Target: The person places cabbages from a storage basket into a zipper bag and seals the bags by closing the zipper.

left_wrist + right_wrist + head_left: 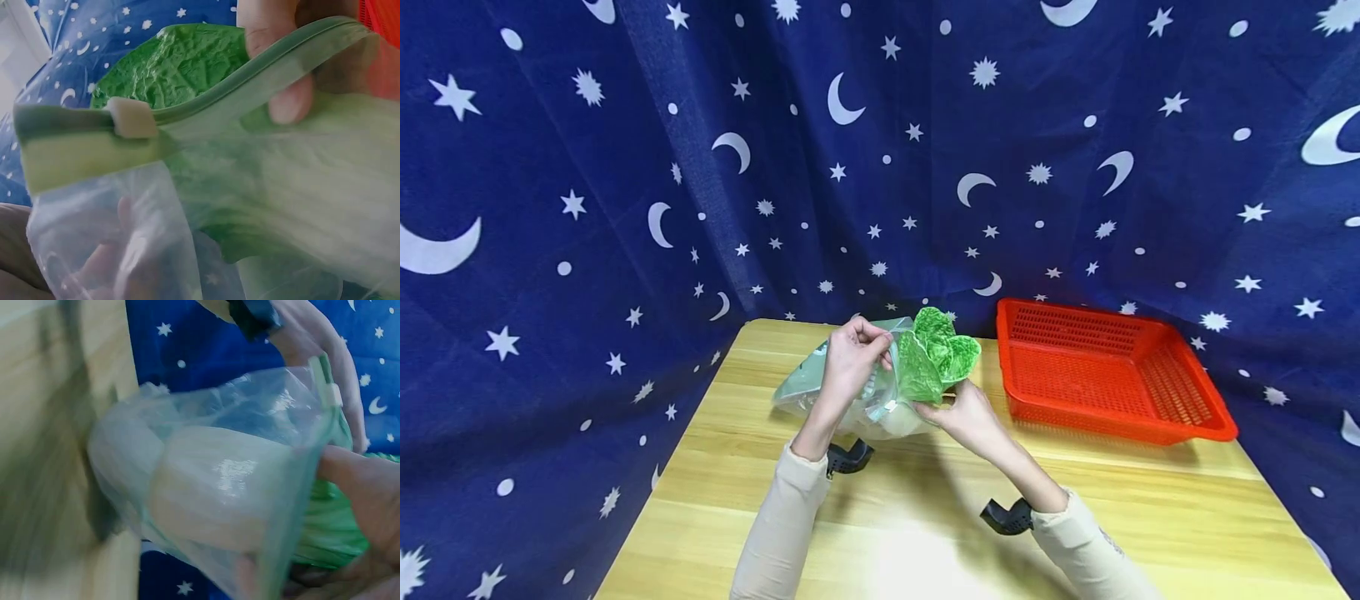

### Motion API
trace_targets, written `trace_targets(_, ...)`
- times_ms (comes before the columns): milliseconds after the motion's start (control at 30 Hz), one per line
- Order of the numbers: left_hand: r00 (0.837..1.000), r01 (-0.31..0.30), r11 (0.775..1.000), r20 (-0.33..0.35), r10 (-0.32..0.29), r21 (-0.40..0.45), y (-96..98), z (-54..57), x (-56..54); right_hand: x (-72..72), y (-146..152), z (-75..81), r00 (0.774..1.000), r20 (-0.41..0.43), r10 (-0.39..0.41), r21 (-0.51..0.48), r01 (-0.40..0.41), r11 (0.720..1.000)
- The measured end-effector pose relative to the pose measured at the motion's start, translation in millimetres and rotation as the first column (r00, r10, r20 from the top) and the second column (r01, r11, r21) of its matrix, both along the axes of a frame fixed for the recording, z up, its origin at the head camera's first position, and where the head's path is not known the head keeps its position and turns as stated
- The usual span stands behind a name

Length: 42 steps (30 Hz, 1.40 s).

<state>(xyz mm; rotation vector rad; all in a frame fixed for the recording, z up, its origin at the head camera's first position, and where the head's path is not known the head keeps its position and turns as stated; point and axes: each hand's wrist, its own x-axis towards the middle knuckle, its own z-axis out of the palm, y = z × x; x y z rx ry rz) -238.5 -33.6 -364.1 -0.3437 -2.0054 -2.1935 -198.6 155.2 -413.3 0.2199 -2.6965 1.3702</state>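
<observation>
A clear zip bag [805, 387] with a green slide strip lies on its side at the back of the table, its mouth facing right. Out of that mouth stick the crinkled green leaves of a Chinese cabbage [931, 358]; its pale stem end [215, 487] shows through the plastic in the right wrist view. My left hand [848, 360] pinches the upper rim of the bag. From below, my right hand [967, 419] grips the lower rim beside the leaves. A white slider [132, 117] sits on the strip in the left wrist view.
A red perforated plastic basket [1086, 421] stands at the back right of the wooden table [730, 517]. Behind the table hangs a dark blue curtain [910, 200] with white moons and stars. A black wrist device [850, 457] is on the left arm, another black device [1007, 517] on the right.
</observation>
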Motion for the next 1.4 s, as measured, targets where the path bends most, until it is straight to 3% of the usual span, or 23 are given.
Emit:
trace_targets(133,1.000,-0.003,1.000,-0.007,0.003,0.012,0.4,9.5,8.6,1.2,8.0,4.7,0.999,0.004,0.048,0.100,-0.048,0.994)
trace_targets(367,1.000,-0.018,0.998,0.015,0.017,0.054,2.3,-9.1,-2.3,11.3,31.0,18.0,0.978,0.021,0.209,0.126,-0.210,0.969)
trace_targets(533,1.000,-0.029,0.998,-0.006,0.029,0.064,3.3,-12.1,-2.5,11.1,49.5,25.5,0.988,0.065,0.140,0.071,-0.145,0.987)
trace_targets(700,0.999,-0.025,0.998,-0.040,0.027,0.051,3.9,-11.9,-2.8,3.2,60.3,17.3,0.984,0.176,0.040,0.054,-0.050,0.997)
trace_targets(767,0.999,-0.023,0.999,-0.047,0.025,0.047,4.1,-11.6,-2.6,-0.5,63.5,9.8,0.977,0.207,0.053,0.046,-0.064,0.997)
trace_targets(900,0.999,-0.020,0.998,-0.046,0.023,0.053,4.7,-11.3,-1.9,-5.7,66.7,-0.8,0.966,0.236,0.108,-0.057,-0.097,0.994)
trace_targets(1000,0.998,-0.022,0.996,-0.052,0.026,0.081,4.6,-9.6,-0.3,-6.1,66.4,1.9,0.975,0.212,0.061,-0.157,-0.027,0.987)
trace_targets(1100,0.996,-0.030,0.993,-0.076,0.039,0.114,3.2,-4.8,3.2,-3.3,66.1,15.4,0.985,0.168,-0.038,-0.245,0.079,0.966)
trace_targets(1200,0.994,-0.031,0.992,-0.100,0.043,0.120,0.4,1.5,7.0,1.0,66.7,34.7,0.986,0.125,-0.111,-0.372,0.150,0.916)
trace_targets(1400,0.988,0.004,0.995,-0.151,0.011,0.102,-3.9,12.0,3.1,7.9,66.5,74.9,0.990,0.035,-0.136,-0.538,0.133,0.832)
